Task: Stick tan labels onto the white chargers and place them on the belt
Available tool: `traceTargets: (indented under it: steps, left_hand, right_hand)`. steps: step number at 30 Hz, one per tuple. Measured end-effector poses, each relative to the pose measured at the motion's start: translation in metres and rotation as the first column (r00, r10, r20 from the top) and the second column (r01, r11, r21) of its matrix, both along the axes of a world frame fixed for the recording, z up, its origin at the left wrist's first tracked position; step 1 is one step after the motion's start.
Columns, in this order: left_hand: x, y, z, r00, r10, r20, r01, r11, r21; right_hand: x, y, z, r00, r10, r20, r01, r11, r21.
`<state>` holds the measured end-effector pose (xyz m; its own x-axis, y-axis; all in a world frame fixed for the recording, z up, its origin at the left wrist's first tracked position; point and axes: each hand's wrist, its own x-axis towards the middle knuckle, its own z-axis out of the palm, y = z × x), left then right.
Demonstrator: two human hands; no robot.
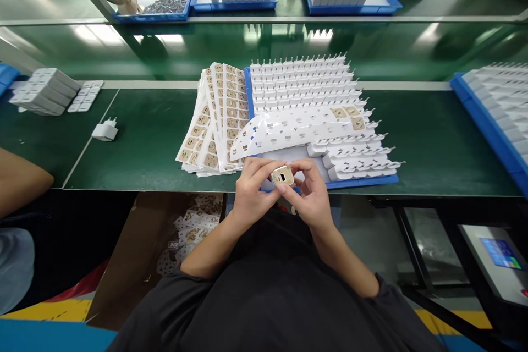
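Pinching a white USB charger between them, the left hand and right hand hold it at the near edge of the blue tray, its beige port face upward, presumably for visibility. A mostly bare label sheet lies across the tray, probably within easy reach; fuller label sheets fan out on the surface beside it. No brand or writing is legible.

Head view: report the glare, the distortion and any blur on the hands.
Head view: white glare streaks on the green panel behind the bench; head view: apparent wide-angle stretch, slanting the tray at far right; head view: no obvious motion blur on the left hand, right hand or adapter.
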<state>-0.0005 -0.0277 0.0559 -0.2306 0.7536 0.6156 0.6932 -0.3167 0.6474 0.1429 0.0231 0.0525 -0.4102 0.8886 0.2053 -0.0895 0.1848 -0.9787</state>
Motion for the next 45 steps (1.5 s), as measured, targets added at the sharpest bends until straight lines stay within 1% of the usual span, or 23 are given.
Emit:
traceTargets:
  steps: [6, 11, 14, 19, 22, 23, 25, 27, 28, 29, 30, 31, 32, 33, 34, 36, 37, 38, 39, 40, 41, 42, 45]
  left_hand:
    - [0.000, 0.001, -0.005, 1.000, 0.013, 0.015, -0.013, 0.999, 0.035]
    - [0.005, 0.003, -0.010, 0.980, 0.098, -0.172, -0.062, 0.977, 0.204]
    - [0.007, 0.003, -0.014, 0.957, 0.155, -0.244, -0.083, 0.956, 0.281]
    - [0.006, 0.004, -0.019, 0.938, 0.215, -0.272, -0.119, 0.937, 0.329]
    - [0.005, 0.005, -0.020, 0.950, 0.209, -0.231, -0.133, 0.943, 0.304]
    - [0.004, 0.005, -0.020, 0.957, 0.198, -0.214, -0.132, 0.949, 0.285]
    - [0.003, 0.005, -0.019, 0.967, 0.171, -0.188, -0.120, 0.959, 0.255]
    - [0.002, 0.004, -0.018, 0.974, 0.138, -0.180, -0.094, 0.968, 0.233]
    - [0.001, 0.003, -0.017, 0.977, 0.122, -0.176, -0.081, 0.972, 0.221]
    - [0.000, 0.003, -0.016, 0.980, 0.107, -0.167, -0.072, 0.977, 0.202]
    - [-0.001, 0.002, -0.015, 0.984, 0.094, -0.149, -0.068, 0.983, 0.171]
    - [-0.003, 0.000, -0.014, 0.989, 0.087, -0.121, -0.071, 0.989, 0.129]
    - [-0.006, -0.001, -0.014, 0.992, 0.092, -0.081, -0.086, 0.993, 0.076]
    - [-0.011, -0.003, -0.014, 0.993, 0.116, -0.034, -0.115, 0.993, 0.021]
    - [-0.017, -0.005, -0.014, 0.987, 0.158, 0.012, -0.157, 0.987, -0.033]
    - [-0.033, -0.011, -0.016, 0.959, 0.268, 0.089, -0.258, 0.960, -0.105]
    - [-0.043, -0.015, -0.017, 0.940, 0.319, 0.120, -0.305, 0.945, -0.120]
    - [-0.054, -0.019, -0.019, 0.921, 0.360, 0.150, -0.344, 0.931, -0.124]
    - [-0.066, -0.024, -0.021, 0.903, 0.390, 0.180, -0.372, 0.920, -0.124]
    - [-0.080, -0.028, -0.023, 0.886, 0.414, 0.210, -0.396, 0.910, -0.122]
    - [-0.095, -0.033, -0.025, 0.867, 0.439, 0.237, -0.424, 0.898, -0.116]
    - [-0.111, -0.037, -0.028, 0.846, 0.467, 0.258, -0.455, 0.884, -0.109]
    - [-0.167, -0.045, -0.041, 0.782, 0.551, 0.292, -0.548, 0.830, -0.100]
  right_hand:
    - [0.001, 0.004, -0.006, 0.987, 0.085, -0.138, -0.094, 0.994, -0.063]
    - [-0.007, 0.002, -0.008, 0.964, -0.031, -0.264, 0.001, 0.994, -0.113]
    - [-0.014, -0.001, -0.006, 0.950, -0.056, -0.307, 0.009, 0.988, -0.152]
    - [-0.018, -0.002, -0.001, 0.939, -0.080, -0.334, -0.010, 0.966, -0.257]
    - [-0.013, 0.002, 0.001, 0.948, -0.029, -0.318, -0.070, 0.953, -0.295]
    - [-0.010, 0.004, 0.001, 0.954, 0.007, -0.299, -0.092, 0.958, -0.273]
    - [-0.005, 0.008, 0.002, 0.971, 0.076, -0.226, -0.115, 0.979, -0.166]
    - [-0.002, 0.012, 0.003, 0.991, 0.086, -0.107, -0.084, 0.996, 0.022]
    - [-0.001, 0.014, 0.003, 0.998, 0.046, -0.042, -0.039, 0.989, 0.141]
    - [-0.001, 0.014, 0.004, 1.000, -0.018, 0.010, 0.015, 0.961, 0.276]
    - [-0.002, 0.014, 0.004, 0.996, -0.085, 0.040, 0.060, 0.906, 0.418]
    - [-0.003, 0.013, 0.004, 0.990, -0.136, 0.043, 0.091, 0.831, 0.548]
    - [-0.004, 0.011, 0.003, 0.988, -0.154, 0.027, 0.100, 0.757, 0.646]
    - [-0.006, 0.008, 0.002, 0.992, -0.128, 0.008, 0.085, 0.706, 0.703]
    - [-0.008, 0.003, -0.001, 0.999, -0.054, -0.002, 0.039, 0.690, 0.723]
    - [-0.014, -0.007, -0.012, 0.983, 0.178, 0.042, -0.161, 0.731, 0.663]
    - [-0.019, -0.014, -0.022, 0.947, 0.306, 0.098, -0.303, 0.753, 0.583]
    - [-0.027, -0.021, -0.034, 0.886, 0.432, 0.169, -0.458, 0.760, 0.461]
    - [-0.037, -0.028, -0.050, 0.808, 0.537, 0.244, -0.589, 0.748, 0.305]
    - [-0.050, -0.035, -0.067, 0.719, 0.624, 0.306, -0.679, 0.725, 0.115]
    - [-0.066, -0.042, -0.087, 0.635, 0.695, 0.337, -0.710, 0.697, -0.099]
    - [-0.084, -0.050, -0.106, 0.581, 0.733, 0.353, -0.726, 0.663, -0.181]
    - [-0.142, -0.073, -0.158, 0.481, 0.781, 0.398, -0.744, 0.604, -0.286]
